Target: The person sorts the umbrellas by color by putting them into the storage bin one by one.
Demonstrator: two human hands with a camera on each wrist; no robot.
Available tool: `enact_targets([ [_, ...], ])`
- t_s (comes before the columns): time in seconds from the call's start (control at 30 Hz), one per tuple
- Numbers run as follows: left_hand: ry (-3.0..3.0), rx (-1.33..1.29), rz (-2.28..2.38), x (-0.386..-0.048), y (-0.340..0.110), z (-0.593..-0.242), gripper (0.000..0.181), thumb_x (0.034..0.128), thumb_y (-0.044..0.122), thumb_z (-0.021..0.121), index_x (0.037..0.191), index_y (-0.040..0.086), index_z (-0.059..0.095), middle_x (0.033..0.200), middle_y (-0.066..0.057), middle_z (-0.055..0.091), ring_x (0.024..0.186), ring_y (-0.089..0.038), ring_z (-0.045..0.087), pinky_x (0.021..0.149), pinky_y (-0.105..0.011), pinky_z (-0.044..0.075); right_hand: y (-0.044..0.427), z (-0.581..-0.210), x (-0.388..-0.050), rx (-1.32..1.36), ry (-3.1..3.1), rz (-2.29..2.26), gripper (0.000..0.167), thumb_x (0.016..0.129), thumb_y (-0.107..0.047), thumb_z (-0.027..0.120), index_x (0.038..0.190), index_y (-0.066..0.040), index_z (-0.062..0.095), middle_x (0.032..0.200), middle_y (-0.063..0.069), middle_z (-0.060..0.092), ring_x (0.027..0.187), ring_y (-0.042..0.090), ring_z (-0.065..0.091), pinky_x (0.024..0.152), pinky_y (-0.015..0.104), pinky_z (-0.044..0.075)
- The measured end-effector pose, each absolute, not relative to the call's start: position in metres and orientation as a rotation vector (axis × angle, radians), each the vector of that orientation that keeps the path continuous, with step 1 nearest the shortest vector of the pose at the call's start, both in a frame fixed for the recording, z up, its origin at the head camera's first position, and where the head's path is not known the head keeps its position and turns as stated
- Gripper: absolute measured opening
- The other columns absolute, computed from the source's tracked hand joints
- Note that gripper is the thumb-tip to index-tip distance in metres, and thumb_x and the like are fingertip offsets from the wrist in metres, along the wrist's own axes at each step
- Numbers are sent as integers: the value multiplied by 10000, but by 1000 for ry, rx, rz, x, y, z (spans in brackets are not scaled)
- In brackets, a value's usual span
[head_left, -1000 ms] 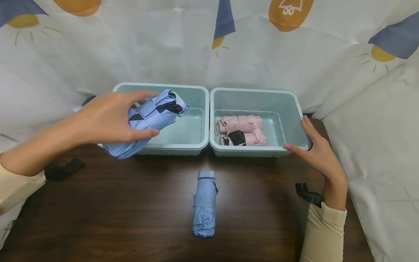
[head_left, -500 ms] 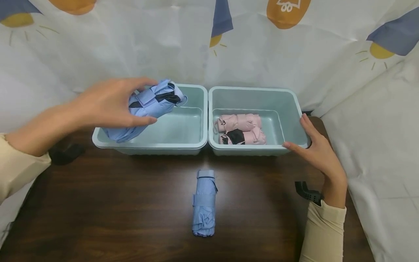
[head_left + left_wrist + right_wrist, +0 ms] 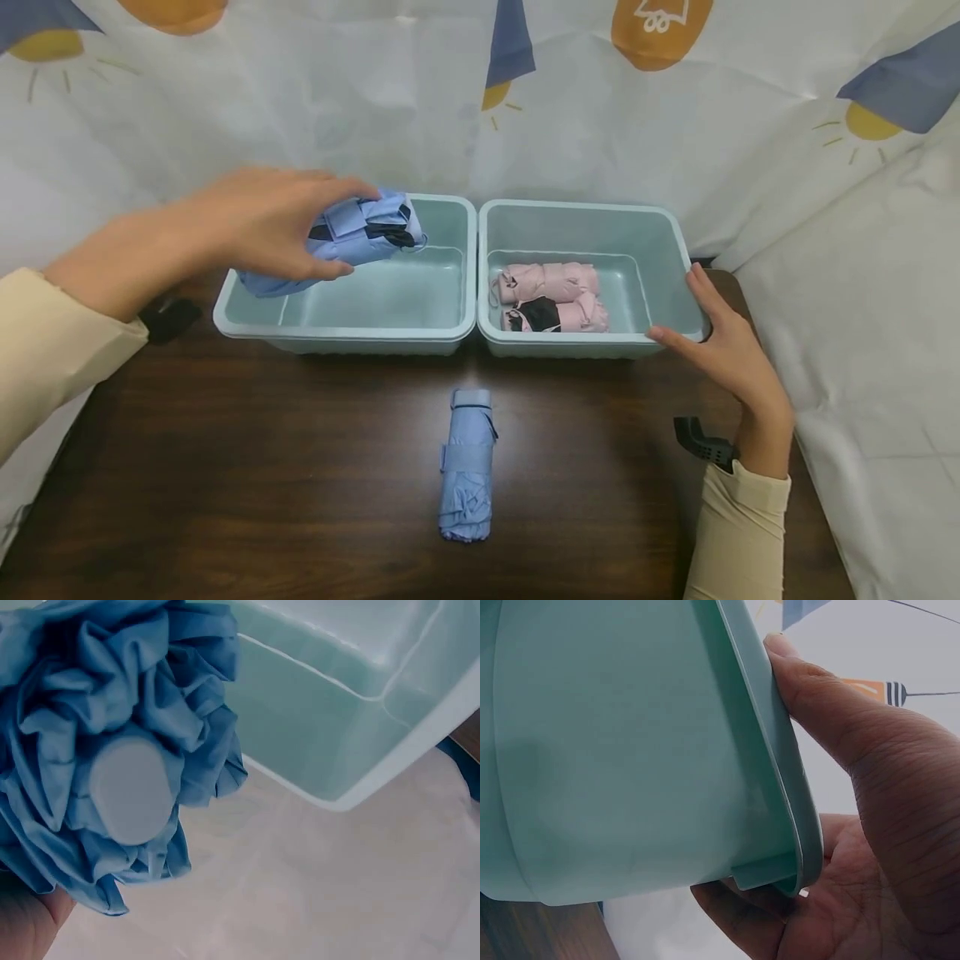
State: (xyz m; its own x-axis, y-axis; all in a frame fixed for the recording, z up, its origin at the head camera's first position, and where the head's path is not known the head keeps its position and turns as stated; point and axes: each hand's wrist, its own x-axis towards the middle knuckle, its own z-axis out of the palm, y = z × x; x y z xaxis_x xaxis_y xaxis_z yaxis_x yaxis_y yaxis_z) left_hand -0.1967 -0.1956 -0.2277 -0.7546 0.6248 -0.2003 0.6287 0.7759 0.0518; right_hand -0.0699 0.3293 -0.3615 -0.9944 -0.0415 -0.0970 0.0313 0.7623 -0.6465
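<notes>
My left hand (image 3: 273,221) holds a folded light-blue umbrella (image 3: 363,237) with black patches, tilted above the left pale-green bin (image 3: 375,335). In the left wrist view the umbrella's ruffled cloth (image 3: 202,705) surrounds a pale round end (image 3: 131,791), beside the bin's corner. My right hand (image 3: 731,354) grips the near right corner of the right pale-green bin (image 3: 555,338), thumb and fingers on its rim. Two folded pink umbrellas, a rear one (image 3: 551,283) and a front one (image 3: 585,317) with a black patch, lie side by side in that bin.
Another folded blue umbrella (image 3: 467,475) lies lengthwise on the dark wooden table (image 3: 300,467), in front of the bins. The bins stand side by side at the table's back. A white patterned curtain (image 3: 420,108) hangs behind them and along the right.
My left hand has moved the blue umbrella slightly back and up from the left bin's near rim, to over the bin. The right hand stays at its corner.
</notes>
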Motion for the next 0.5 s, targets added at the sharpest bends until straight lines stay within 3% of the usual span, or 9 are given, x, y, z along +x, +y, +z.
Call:
enact_targets([
  [0.3,2758,987,-128,-207,-190,-238,900,839,513,819,1606,227,444,1427,-195,658,1024,-345,673,779,-535,568,333,-363,-70,-5,2858,-1055,1022,936,-384,808,1694,-316,127,1753,-238,38,1661,325,142,1206,715,277],
  [0.5,2745,1006,-157,-214,-185,-247,875,860,476,806,1614,239,430,1451,-206,641,1060,-375,684,798,-563,570,334,-366,-71,-34,2852,-1075,1013,953,-380,784,1701,-289,107,1774,-172,25,1660,368,123,1201,753,252],
])
